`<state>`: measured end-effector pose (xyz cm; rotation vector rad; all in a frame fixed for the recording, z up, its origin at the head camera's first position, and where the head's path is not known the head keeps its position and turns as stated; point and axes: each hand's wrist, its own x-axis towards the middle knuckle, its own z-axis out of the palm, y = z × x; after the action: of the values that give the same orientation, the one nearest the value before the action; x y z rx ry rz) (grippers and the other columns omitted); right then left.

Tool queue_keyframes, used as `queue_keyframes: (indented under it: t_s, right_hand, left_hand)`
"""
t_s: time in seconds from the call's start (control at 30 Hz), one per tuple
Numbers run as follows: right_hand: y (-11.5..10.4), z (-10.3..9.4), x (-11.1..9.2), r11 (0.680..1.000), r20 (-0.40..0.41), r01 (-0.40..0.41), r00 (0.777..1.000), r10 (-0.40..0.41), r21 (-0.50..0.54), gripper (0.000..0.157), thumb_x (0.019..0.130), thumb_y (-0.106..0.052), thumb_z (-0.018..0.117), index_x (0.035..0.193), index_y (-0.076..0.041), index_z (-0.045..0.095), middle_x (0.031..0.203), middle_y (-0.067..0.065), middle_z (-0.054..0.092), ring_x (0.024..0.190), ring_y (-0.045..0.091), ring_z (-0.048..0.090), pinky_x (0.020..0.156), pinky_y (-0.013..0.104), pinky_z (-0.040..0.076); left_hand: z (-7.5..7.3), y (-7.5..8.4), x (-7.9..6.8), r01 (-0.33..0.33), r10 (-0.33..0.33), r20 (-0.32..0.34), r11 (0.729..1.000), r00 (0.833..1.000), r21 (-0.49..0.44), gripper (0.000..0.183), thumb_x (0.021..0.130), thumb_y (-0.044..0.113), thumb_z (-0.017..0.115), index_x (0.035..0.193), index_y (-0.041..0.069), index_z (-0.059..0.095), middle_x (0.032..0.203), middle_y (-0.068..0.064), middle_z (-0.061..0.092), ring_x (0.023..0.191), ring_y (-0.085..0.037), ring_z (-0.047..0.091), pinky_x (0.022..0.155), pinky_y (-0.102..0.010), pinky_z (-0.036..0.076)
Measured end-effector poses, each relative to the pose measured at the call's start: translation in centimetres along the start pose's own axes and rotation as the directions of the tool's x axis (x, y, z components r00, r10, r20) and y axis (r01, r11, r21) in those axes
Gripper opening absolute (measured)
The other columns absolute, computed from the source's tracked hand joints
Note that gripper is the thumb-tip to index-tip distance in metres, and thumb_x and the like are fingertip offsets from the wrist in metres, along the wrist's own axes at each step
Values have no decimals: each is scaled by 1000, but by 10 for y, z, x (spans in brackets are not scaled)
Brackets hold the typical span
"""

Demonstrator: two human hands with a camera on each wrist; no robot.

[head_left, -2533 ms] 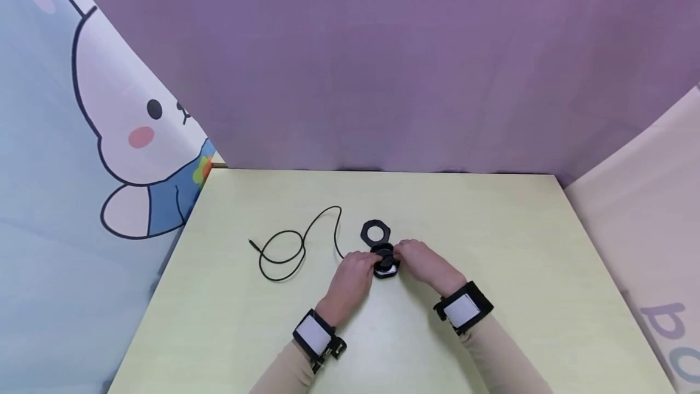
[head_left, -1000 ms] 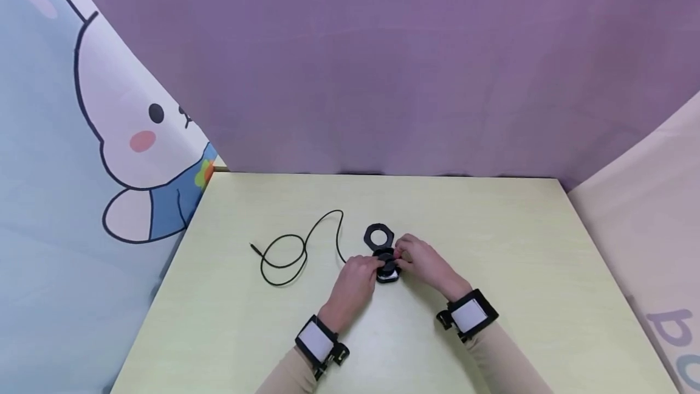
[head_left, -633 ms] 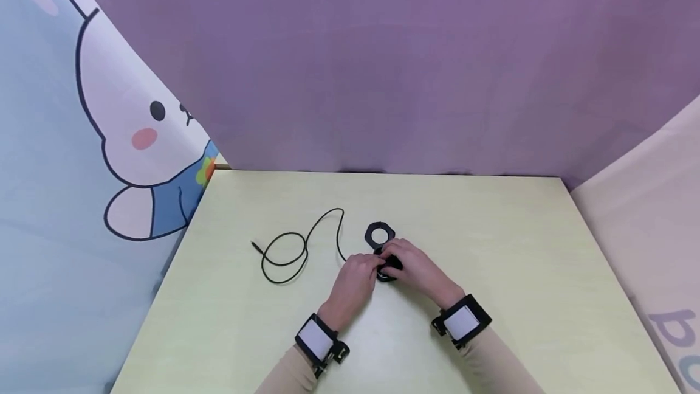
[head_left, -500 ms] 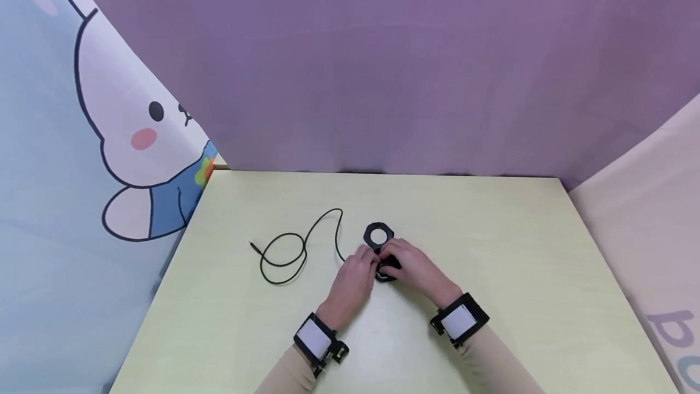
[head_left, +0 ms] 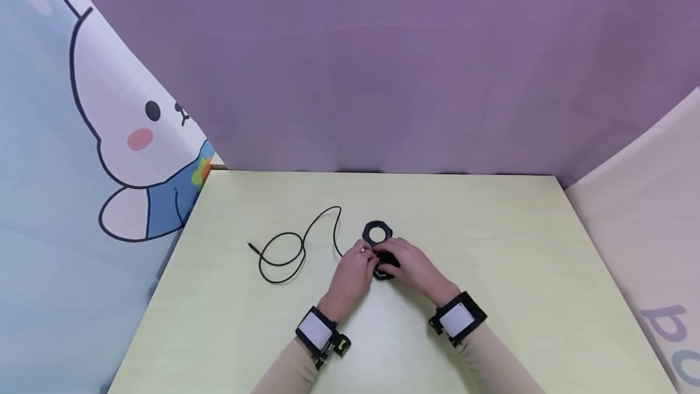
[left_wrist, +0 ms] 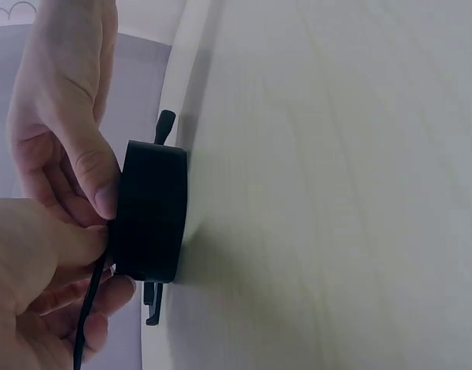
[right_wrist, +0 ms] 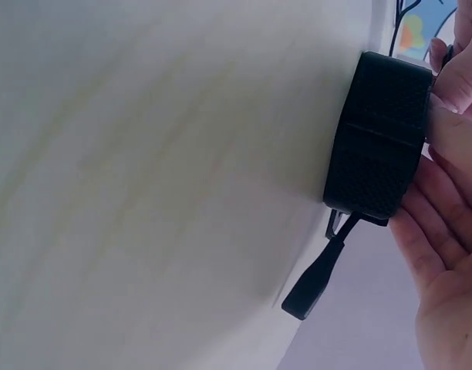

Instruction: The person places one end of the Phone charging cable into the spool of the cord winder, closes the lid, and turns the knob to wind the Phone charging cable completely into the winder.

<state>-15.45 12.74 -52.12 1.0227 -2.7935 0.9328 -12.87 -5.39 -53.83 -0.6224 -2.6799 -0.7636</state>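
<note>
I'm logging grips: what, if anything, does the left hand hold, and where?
The left hand pinches the thin black cable, close to the angular black plastic case.

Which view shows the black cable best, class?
The head view: the cable lies looped on the table, free tip visible. The left wrist view shows only a short stretch; the right wrist view, bits top right.

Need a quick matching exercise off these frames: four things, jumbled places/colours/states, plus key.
Things
1. black case
2. black cable
3. black ring-shaped piece
4. tabletop

Places/colours/states
A. pale yellow-green
B. just beyond the case in the head view
C. gripped by the right hand
D. looped in the head view's left half

Pairs: 1-C, 2-D, 3-B, 4-A
</note>
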Motion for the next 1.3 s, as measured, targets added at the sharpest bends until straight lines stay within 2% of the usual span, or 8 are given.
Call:
queue_keyframes:
  t_s: [0.2,0.4,0.53,0.67,0.83,0.97,1.13,1.3]
  right_hand:
    - [0,-1,1,1000,13,-16,1000,16,9,40,87,-12,84,123,-5,69,119,10,71,114,27,67,99,43,56]
    - [-1,-2,2,1000,28,-17,999,16,27,38,87,-10,83,121,-4,69,117,10,72,113,28,67,99,44,56]
    - [1,-2,2,999,25,-15,1000,14,35,36,87,-10,83,119,-5,69,116,9,72,112,26,67,98,43,56]
    - [2,-2,2,999,19,0,1000,0,32,31,86,-10,84,114,-6,71,112,7,71,109,25,67,96,43,57]
    - [4,-4,3,999,16,41,999,-41,-5,15,87,-10,83,100,-6,76,110,7,72,107,25,68,93,38,58]
    - [5,-1,1,988,-13,129,991,-130,-88,8,86,-9,83,90,-4,78,109,10,73,104,26,69,90,35,60]
    - [5,4,-3,948,-64,245,963,-262,-205,9,84,-7,84,90,-3,79,106,13,71,97,26,68,85,35,61]
    - [5,5,-3,939,-72,269,954,-290,-216,6,85,-4,81,90,-4,78,108,14,70,97,27,67,84,36,60]
  left_hand:
    - [7,-2,4,-38,41,-20,989,999,142,8,95,4,71,92,-2,76,98,-9,65,88,-20,64,81,-28,57]
    - [7,2,5,-16,30,-61,979,998,204,8,89,2,76,93,-5,75,97,-11,63,84,-24,62,78,-31,56]
    - [3,8,9,20,-10,-34,959,999,283,10,81,5,83,89,1,78,96,-8,65,86,-23,61,80,-29,54]
    - [1,11,13,39,-43,3,942,999,334,8,81,10,84,86,7,80,97,-4,66,87,-21,59,79,-27,52]
    - [6,4,11,8,-5,-12,955,1000,298,8,88,9,79,91,3,76,100,-5,63,85,-21,60,76,-28,54]
    - [10,-1,5,-32,43,-36,963,998,266,10,94,11,75,93,1,74,100,-6,61,83,-22,60,75,-30,54]
    - [11,-1,2,-64,78,-48,967,996,247,9,94,8,75,92,0,74,100,-8,62,82,-22,61,75,-31,55]
    - [9,1,4,-64,72,-24,965,997,256,7,93,5,75,94,-2,74,102,-10,62,82,-21,62,74,-31,56]
